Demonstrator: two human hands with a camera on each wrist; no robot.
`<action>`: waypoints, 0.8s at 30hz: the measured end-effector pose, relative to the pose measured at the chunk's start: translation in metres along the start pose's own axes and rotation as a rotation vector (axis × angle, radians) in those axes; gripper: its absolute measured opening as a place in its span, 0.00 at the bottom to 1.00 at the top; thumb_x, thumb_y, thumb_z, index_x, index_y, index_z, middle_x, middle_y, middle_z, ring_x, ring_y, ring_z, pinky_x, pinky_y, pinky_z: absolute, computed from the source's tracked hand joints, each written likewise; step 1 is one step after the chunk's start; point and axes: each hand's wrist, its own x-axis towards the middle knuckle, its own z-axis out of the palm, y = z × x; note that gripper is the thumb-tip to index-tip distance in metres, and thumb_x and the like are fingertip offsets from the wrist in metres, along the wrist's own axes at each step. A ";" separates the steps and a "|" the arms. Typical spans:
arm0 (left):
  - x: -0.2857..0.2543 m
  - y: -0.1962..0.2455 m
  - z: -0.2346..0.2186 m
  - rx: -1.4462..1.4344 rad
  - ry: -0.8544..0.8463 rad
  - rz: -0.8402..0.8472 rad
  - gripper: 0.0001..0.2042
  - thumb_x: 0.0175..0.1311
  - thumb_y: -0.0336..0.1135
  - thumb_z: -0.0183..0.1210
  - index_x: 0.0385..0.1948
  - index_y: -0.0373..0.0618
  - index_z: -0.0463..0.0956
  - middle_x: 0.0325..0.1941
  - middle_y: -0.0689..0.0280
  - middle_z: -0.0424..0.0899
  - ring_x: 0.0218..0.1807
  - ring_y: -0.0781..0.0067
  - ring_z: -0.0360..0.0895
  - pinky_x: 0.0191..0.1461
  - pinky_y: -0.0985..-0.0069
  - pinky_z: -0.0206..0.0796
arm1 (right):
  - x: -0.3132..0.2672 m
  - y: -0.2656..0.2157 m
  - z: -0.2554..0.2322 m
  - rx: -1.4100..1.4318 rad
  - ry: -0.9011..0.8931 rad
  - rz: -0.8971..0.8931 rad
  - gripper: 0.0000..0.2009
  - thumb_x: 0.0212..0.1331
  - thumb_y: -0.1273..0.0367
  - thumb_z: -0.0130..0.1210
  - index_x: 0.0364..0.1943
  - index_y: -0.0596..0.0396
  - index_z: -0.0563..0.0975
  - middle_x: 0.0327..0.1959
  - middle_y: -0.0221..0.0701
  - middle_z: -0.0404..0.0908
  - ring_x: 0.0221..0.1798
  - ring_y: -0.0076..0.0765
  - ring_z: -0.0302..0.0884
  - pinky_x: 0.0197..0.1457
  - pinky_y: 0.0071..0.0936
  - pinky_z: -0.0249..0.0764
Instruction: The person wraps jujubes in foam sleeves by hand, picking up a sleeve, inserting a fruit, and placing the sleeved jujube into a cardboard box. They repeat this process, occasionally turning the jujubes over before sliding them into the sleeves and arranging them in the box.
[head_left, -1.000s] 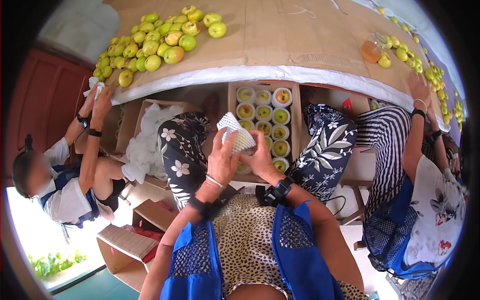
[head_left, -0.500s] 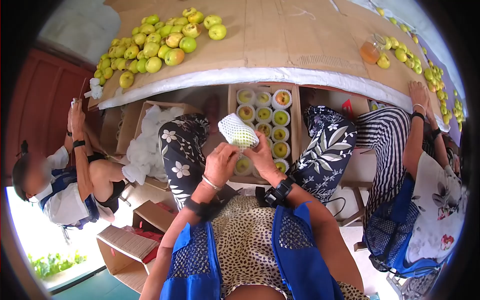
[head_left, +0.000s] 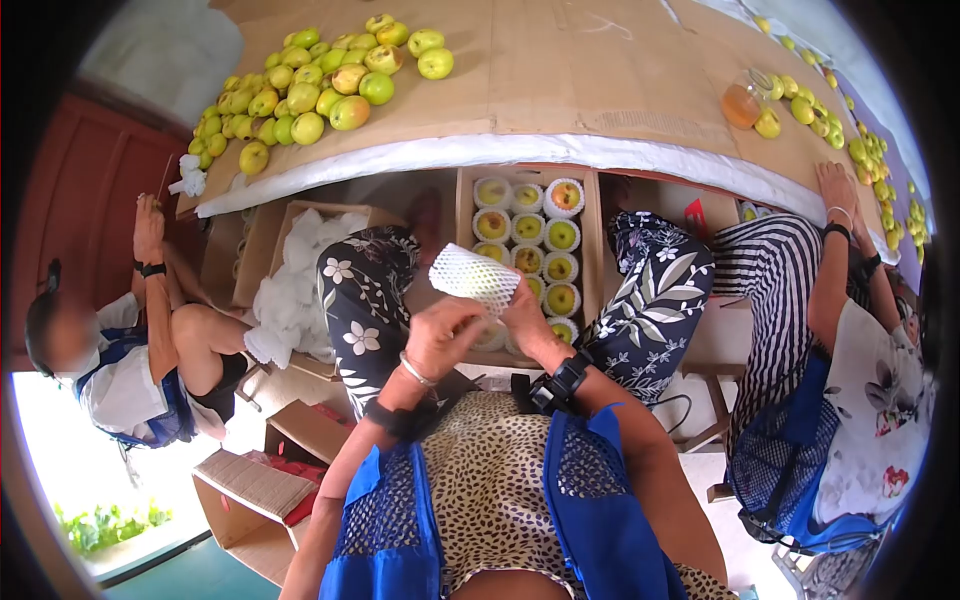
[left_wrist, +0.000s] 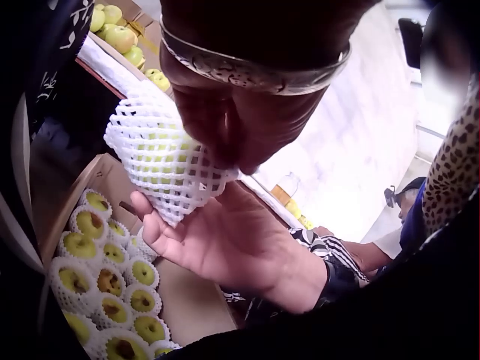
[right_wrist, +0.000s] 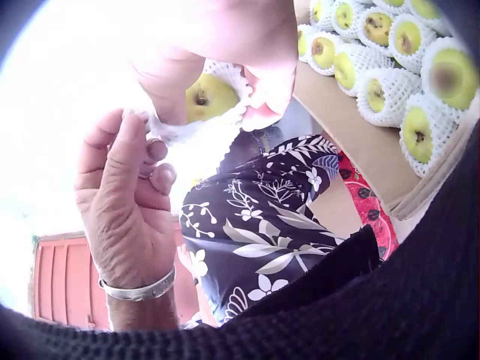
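Observation:
Over the lap, an apple [right_wrist: 210,99] sits inside a white foam net [head_left: 472,278], whose loose end points up and left in the head view. My right hand [head_left: 525,315] holds the netted apple from its right side, fingers curled round it. My left hand [head_left: 440,330], with a silver bracelet, is at the near edge of the net. In the right wrist view its thumb and finger [right_wrist: 129,129] pinch that edge, and the apple's stem end shows in the opening. The left wrist view shows the right hand's palm [left_wrist: 232,247] under the net.
A cardboard box [head_left: 590,250] of netted apples stands between the knees. White foam nets [head_left: 300,280] heap in a box at left. Loose apples [head_left: 300,95] and a jar [head_left: 745,98] stand on the cardboard-covered table [head_left: 560,80]. People sit on both sides.
The netted apple has tipped over to the left. My left hand has slid from the net's side to its near edge. The person at left has lowered their hands from the table edge.

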 end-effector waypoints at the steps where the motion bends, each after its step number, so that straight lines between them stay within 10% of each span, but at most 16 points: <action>1: -0.001 -0.003 -0.003 0.009 0.107 -0.050 0.13 0.50 0.25 0.61 0.39 0.41 0.74 0.37 0.64 0.78 0.35 0.74 0.76 0.36 0.79 0.68 | -0.001 -0.005 0.001 0.021 0.001 0.002 0.30 0.46 0.79 0.60 0.55 0.57 0.60 0.51 0.30 0.70 0.53 0.24 0.67 0.56 0.22 0.65; 4: 0.014 -0.012 -0.015 0.138 0.408 -0.021 0.24 0.52 0.34 0.60 0.53 0.45 0.66 0.50 0.57 0.72 0.50 0.62 0.70 0.50 0.70 0.64 | -0.004 -0.012 0.004 -0.019 -0.013 0.025 0.30 0.46 0.78 0.61 0.56 0.57 0.61 0.51 0.30 0.70 0.54 0.24 0.67 0.56 0.22 0.65; 6: 0.020 -0.028 -0.012 -0.406 0.338 -0.255 0.23 0.62 0.41 0.53 0.56 0.42 0.62 0.56 0.59 0.67 0.59 0.67 0.60 0.58 0.69 0.57 | -0.004 -0.012 0.007 -0.006 -0.039 0.048 0.30 0.46 0.78 0.61 0.56 0.57 0.61 0.51 0.29 0.70 0.53 0.23 0.67 0.56 0.21 0.65; 11: 0.022 -0.055 -0.005 -0.861 0.081 -0.399 0.18 0.66 0.40 0.45 0.54 0.44 0.64 0.48 0.62 0.73 0.50 0.71 0.71 0.55 0.75 0.62 | -0.004 -0.008 0.005 0.016 -0.106 0.041 0.32 0.44 0.78 0.63 0.56 0.57 0.62 0.50 0.29 0.71 0.52 0.22 0.68 0.56 0.21 0.66; 24: 0.025 -0.048 0.012 -0.734 0.213 -0.311 0.13 0.67 0.37 0.46 0.46 0.40 0.70 0.40 0.67 0.77 0.43 0.80 0.73 0.49 0.81 0.65 | -0.005 -0.007 0.006 -0.022 -0.121 0.055 0.26 0.45 0.77 0.63 0.51 0.58 0.66 0.47 0.28 0.73 0.49 0.20 0.69 0.53 0.20 0.67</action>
